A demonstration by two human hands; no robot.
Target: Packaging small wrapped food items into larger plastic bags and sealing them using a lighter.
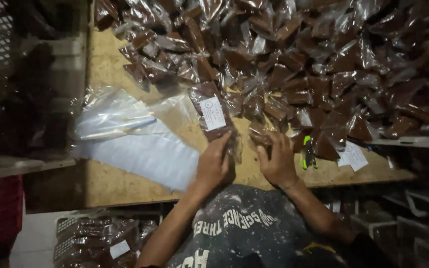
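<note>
Both hands lie spread and flat, the left hand (213, 166) pressing a labelled brown packet (211, 115) on the wooden table (106, 183), the right hand (277, 161) on another packet (258, 134), and the heap (323, 59) beyond them could, I reckon, slide down if nudged.

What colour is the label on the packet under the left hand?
White, on a clear packet of brown contents; the label shows best in the head view.
</note>
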